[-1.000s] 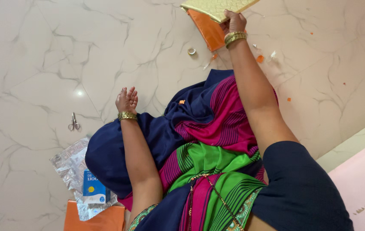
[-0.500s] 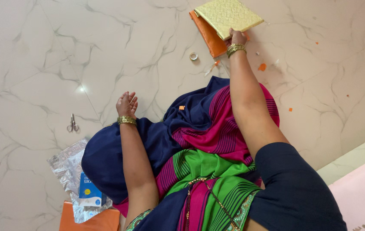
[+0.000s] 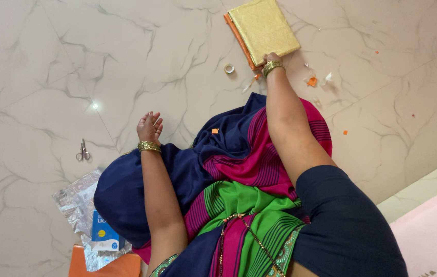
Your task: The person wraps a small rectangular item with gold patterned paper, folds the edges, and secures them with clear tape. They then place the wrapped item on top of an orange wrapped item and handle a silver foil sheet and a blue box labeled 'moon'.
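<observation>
While the marble floor fills most of the view, a sari covers the person's lap below both hands. Beyond the right hand lies a gold box, stacked on an orange sheet; the fingertips touch the box's near edge, but whether they grip or only press is hard to tell. Resting on the knee, the left hand has fingers loosely spread, holding nothing. Left of those fingers lie foil, then scissors. Beside the right fingers sits a tape ring. Paper scraps are too small to make out.
</observation>
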